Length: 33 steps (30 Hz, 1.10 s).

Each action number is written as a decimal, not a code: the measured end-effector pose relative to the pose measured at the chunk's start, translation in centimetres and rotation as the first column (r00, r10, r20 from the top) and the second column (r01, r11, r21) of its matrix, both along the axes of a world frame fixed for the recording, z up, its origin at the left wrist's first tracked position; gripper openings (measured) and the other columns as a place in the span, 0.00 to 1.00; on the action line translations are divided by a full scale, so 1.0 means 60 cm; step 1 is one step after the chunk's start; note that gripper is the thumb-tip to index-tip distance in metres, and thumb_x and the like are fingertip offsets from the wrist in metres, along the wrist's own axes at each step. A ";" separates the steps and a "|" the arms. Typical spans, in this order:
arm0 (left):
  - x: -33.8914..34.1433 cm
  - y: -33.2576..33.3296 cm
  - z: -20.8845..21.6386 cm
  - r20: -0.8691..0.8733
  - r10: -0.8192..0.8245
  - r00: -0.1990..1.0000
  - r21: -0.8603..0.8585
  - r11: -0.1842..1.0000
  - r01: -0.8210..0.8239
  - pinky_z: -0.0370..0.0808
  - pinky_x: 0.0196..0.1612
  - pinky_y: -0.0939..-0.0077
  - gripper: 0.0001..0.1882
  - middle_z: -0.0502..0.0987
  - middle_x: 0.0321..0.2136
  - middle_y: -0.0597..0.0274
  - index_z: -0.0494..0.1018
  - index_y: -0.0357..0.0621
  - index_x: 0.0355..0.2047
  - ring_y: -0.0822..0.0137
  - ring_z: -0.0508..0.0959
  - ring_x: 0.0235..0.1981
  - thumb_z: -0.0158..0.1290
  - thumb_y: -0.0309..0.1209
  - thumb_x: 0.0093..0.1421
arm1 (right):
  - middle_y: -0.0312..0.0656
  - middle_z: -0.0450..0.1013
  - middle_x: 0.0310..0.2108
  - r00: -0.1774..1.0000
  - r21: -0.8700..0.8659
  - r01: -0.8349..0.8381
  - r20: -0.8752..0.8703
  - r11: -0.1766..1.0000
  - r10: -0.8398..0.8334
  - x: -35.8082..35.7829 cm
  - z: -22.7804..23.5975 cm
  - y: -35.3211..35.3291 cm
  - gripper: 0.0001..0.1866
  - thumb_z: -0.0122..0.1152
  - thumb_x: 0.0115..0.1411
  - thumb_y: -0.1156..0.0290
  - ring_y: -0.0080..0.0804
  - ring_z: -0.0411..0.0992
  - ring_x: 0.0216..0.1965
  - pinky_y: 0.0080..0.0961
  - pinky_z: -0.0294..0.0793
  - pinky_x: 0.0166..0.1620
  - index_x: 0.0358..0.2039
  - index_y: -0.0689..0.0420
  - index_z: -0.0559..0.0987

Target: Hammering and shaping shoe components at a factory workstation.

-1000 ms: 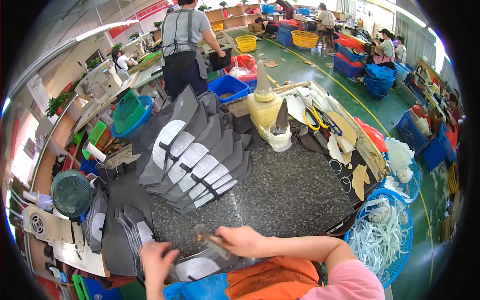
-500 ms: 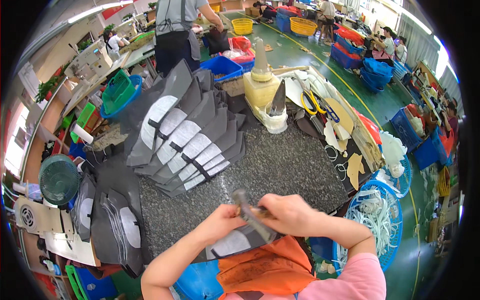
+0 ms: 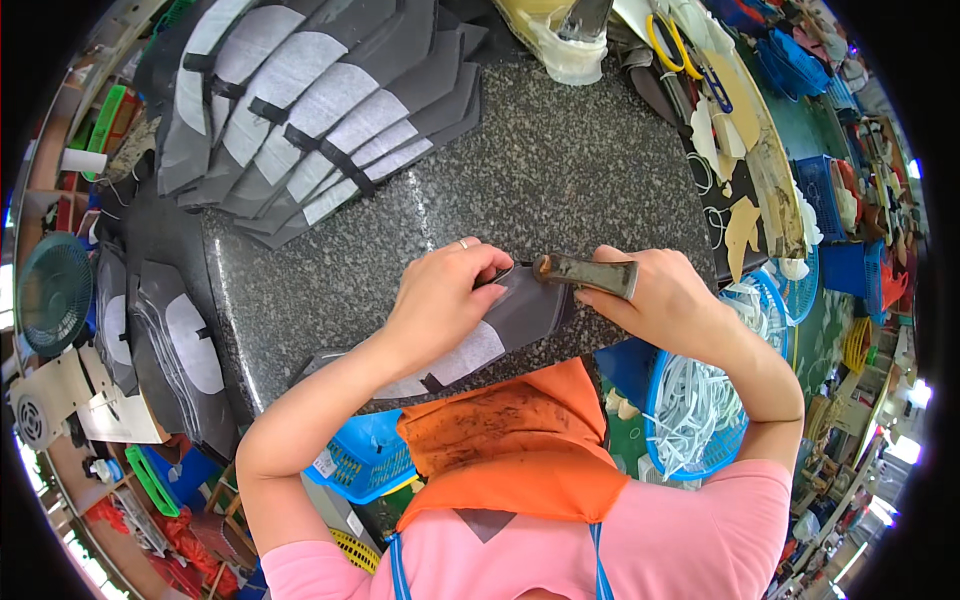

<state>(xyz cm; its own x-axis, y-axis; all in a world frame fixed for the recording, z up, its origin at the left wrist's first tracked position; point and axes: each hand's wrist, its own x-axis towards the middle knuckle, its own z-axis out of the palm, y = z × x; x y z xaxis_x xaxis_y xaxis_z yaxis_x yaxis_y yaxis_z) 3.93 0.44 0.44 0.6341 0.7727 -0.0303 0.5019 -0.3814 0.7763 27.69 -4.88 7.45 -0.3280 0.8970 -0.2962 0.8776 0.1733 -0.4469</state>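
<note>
We see a dark speckled stone worktop (image 3: 560,170) filling the middle of the view, and our two arms come up from six o'clock in pink sleeves, with an orange apron (image 3: 510,440) just below the worktop's near edge. At eleven o'clock a fanned stack of grey fabric pieces (image 3: 320,120) with pale patches and black straps lies spread across the far left of the worktop. At nine o'clock a second pile of grey pieces (image 3: 175,350) hangs off the left side, with a round green fan (image 3: 55,290) beyond it. At four o'clock a blue basket of white cords (image 3: 710,410) sits below the worktop's edge, and another blue basket (image 3: 365,460) shows at seven o'clock under our left arm. At one o'clock yellow-handled scissors (image 3: 680,50) lie among scraps.

At the centre, near the front edge, lies one grey fabric piece (image 3: 480,335) with a pale patch, flat on the stone. Our left hand (image 3: 445,300), wearing a ring, presses down on the piece with its fingers curled over the upper edge. Our right hand (image 3: 665,300) is closed round the handle of a worn metal tool (image 3: 585,273), whose tip meets the fabric's upper edge just beside our left fingertips.
</note>
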 end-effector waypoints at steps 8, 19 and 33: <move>0.006 -0.014 0.001 -0.019 0.042 0.999 -0.001 0.999 -0.042 0.72 0.31 0.70 0.12 0.75 0.27 0.58 0.77 0.41 0.38 0.61 0.77 0.25 0.60 0.26 0.51 | 0.49 0.70 0.16 0.999 -0.026 -0.033 -0.006 0.999 0.033 0.002 0.002 -0.008 0.14 0.58 0.59 0.61 0.53 0.72 0.23 0.45 0.70 0.26 0.32 0.59 0.71; -0.002 -0.026 -0.003 -0.036 -0.104 0.994 0.325 0.939 0.110 0.73 0.28 0.69 0.07 0.75 0.28 0.59 0.76 0.43 0.33 0.60 0.77 0.26 0.58 0.24 0.52 | 0.48 0.69 0.16 0.999 -0.059 -0.016 -0.045 0.998 0.013 0.001 0.007 0.002 0.12 0.60 0.57 0.64 0.51 0.72 0.22 0.44 0.70 0.25 0.29 0.59 0.70; -0.015 -0.073 0.001 -0.264 -0.074 0.962 0.591 0.776 0.221 0.73 0.28 0.69 0.07 0.73 0.24 0.60 0.76 0.42 0.31 0.62 0.77 0.26 0.57 0.22 0.50 | 0.44 0.70 0.17 0.985 0.139 -0.042 -0.160 0.989 0.064 -0.024 -0.029 -0.008 0.11 0.59 0.54 0.67 0.47 0.73 0.21 0.41 0.72 0.24 0.30 0.57 0.67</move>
